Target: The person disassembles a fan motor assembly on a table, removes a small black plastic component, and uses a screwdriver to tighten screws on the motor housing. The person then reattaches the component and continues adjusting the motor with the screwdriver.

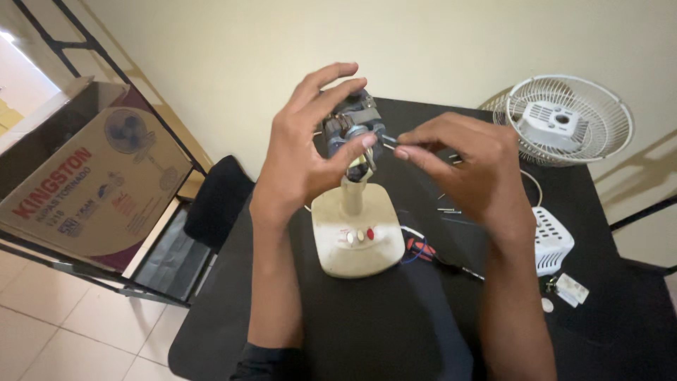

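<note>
The bare fan motor (350,125) sits atop a short neck rising from a cream fan base (356,236), which stands on the black table (367,324) just above the middle of the view. The left hand (307,152) wraps around the motor from nine o'clock, fingers curled over its top and thumb pressed against its front, gripping it. The right hand (465,166) comes in from three o'clock with thumb and forefinger pinched on the small metal shaft (389,140) that sticks out of the motor's front; whether the fingers hold a separate small part there is too fine to tell.

The base carries a row of three small buttons, two pale and one red, on its near face. At four o'clock from the base lies a screwdriver (434,255) with a red and black handle. Farther toward three o'clock, a white vented motor cover (552,243) rests on the table. At one o'clock, on the table's far corner, lies a white wire fan guard (568,120). Off the table at nine o'clock leans a cardboard fan box (84,187), with a black chair (215,201) between it and the table.
</note>
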